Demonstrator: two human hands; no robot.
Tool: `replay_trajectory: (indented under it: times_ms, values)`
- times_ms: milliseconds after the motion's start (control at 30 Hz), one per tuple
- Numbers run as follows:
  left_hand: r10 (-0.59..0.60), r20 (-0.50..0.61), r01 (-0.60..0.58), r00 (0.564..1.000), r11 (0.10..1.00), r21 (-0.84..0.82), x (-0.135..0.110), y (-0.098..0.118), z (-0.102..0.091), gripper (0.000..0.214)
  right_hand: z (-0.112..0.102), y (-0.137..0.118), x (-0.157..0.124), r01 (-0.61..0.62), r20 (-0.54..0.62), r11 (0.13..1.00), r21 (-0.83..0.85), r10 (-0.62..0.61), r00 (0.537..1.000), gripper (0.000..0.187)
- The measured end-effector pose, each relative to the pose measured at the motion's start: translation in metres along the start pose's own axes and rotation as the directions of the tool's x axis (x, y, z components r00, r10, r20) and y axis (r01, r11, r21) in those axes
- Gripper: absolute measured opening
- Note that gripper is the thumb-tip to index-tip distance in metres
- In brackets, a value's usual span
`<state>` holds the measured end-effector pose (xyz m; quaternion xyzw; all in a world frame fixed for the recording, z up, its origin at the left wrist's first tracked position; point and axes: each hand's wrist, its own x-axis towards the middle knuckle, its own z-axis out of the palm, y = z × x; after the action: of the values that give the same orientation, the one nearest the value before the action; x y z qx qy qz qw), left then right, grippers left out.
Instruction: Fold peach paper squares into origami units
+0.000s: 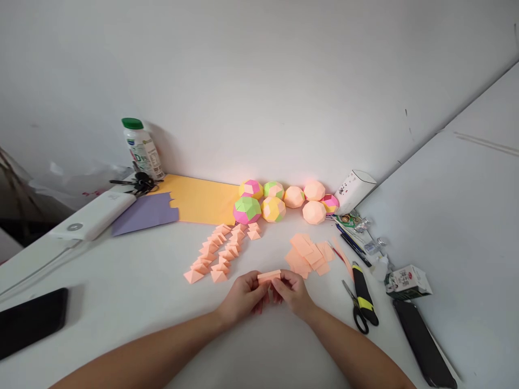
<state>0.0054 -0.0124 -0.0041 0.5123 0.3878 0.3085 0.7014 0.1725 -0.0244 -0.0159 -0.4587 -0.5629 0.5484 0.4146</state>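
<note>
Between my two hands is a small peach paper strip [268, 276], folded lengthwise. My left hand [247, 293] pinches its left end, and my right hand [294, 293] grips the right end with the thumb on its front. Some fingertips are hidden behind the paper. Beyond my left hand, folded peach paper units [208, 251] lie in rows on the white table. A loose pile of peach paper pieces [308, 254] lies beyond my right hand. Farther back, several faceted paper balls [272, 209] in peach, green, yellow and pink sit against the wall.
Scissors [357, 313] and a black-yellow utility knife [365, 297] lie at right, near pens [354, 246], a small carton [407, 282] and a dark phone-like slab [424, 343]. Left are orange paper [203, 200], purple paper [146, 213], a bottle [144, 148], keys [142, 182], a white power bank [95, 216] and a black phone [34, 321].
</note>
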Motion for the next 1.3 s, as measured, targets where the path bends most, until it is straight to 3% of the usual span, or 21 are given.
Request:
replay_trajectory:
  times_ms: [467,633,833,1100,1300]
  values:
    - [0.003,0.027,-0.005,1.000,0.996,0.086,-0.0028,0.0007,0.0014,0.011,0.0046,-0.0051,-0.0021,-0.017,0.031,1.000,-0.022,0.017,0.999,0.006]
    - [0.010,-0.003,-0.010,1.000,0.998,0.055,-0.0040,0.0019,0.0011,0.017,0.0003,-0.0018,0.0006,-0.040,0.005,0.993,0.114,0.040,0.999,0.007]
    - [0.001,-0.067,0.000,0.998,1.000,0.013,-0.0015,0.0005,-0.0011,0.023,-0.0043,0.0030,0.0052,0.041,-0.084,0.943,0.329,-0.014,0.996,0.013]
    - [0.033,-0.002,-0.033,0.999,0.998,0.046,-0.0008,-0.0014,0.0019,0.024,0.0012,-0.0016,-0.0001,0.015,0.080,1.000,0.002,-0.015,0.997,0.023]
    - [0.024,-0.005,-0.024,1.000,0.998,0.058,-0.0026,0.0018,0.0026,0.024,0.0003,-0.0031,0.0007,0.010,0.014,1.000,0.028,-0.010,1.000,0.026]
